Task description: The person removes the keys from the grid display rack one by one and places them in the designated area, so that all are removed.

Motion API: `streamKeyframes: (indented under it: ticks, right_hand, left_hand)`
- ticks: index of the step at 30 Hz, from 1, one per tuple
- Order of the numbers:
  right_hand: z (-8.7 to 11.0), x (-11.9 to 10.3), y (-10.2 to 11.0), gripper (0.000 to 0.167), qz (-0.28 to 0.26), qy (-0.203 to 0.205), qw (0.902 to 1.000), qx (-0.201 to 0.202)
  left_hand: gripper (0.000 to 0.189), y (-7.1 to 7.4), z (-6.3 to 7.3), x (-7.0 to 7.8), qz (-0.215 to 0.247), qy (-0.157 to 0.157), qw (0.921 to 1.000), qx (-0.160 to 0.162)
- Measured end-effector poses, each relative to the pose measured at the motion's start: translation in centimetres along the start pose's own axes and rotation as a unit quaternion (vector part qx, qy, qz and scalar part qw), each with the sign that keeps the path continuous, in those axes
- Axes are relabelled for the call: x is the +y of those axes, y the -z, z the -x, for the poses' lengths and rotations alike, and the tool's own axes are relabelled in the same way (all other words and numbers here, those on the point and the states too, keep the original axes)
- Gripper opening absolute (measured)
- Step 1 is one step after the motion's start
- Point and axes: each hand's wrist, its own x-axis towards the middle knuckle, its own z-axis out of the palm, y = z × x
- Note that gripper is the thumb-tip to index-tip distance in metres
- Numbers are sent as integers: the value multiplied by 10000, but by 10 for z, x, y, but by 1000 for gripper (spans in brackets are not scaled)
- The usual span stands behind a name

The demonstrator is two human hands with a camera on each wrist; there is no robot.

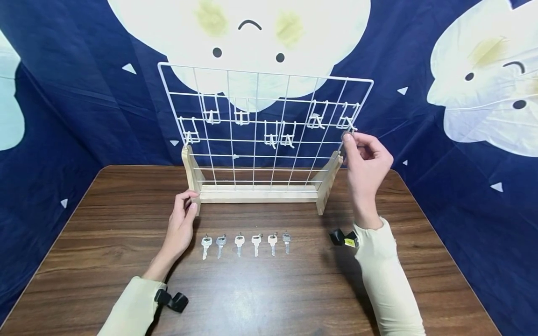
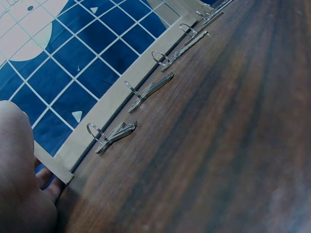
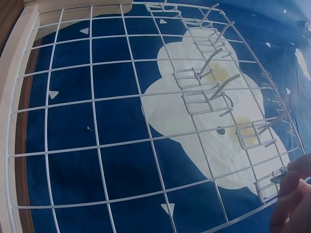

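Observation:
Raised at the right end of a white wire grid rack (image 1: pixel 257 140), my right hand (image 1: pixel 365 158) pinches a small metal key (image 3: pixel 279 175) between thumb and fingertips. Most of the key is hidden by the fingers, which are right at the tip of the far-right white hook (image 1: pixel 346 122). My left hand (image 1: pixel 181 224) holds the lower end of the rack's left wooden leg (image 1: pixel 192 179), thumb in front and fingers curled behind it. In front of the rack, several silver keys (image 1: pixel 239 245) lie in a row on the table, each with a ring standing up.
Several more white hooks (image 1: pixel 287 139) hang along the grid at different heights, none with a key on it. A wooden crossbar (image 1: pixel 258 194) joins the rack's legs on the brown table (image 1: pixel 252 298). Behind hangs a dark blue cloth (image 1: pixel 84 93) with white clouds.

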Motion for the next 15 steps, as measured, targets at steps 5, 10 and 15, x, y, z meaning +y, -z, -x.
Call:
streamKeyframes:
  ticks: [5, 10, 15]
  right_hand:
    - [1, -3, 3, 5, 60, 106, 9999, -86]
    - [3, -4, 4, 5, -171, 96, 9997, -153]
    - [3, -8, 3, 5, -388, -6, 9991, -180]
  left_hand:
    - [32, 0, 0, 0, -14, 54, 10000, -19]
    - [31, 1, 0, -1, 1, 66, 10000, -23]
    - [31, 1, 0, 0, 18, 54, 10000, -29]
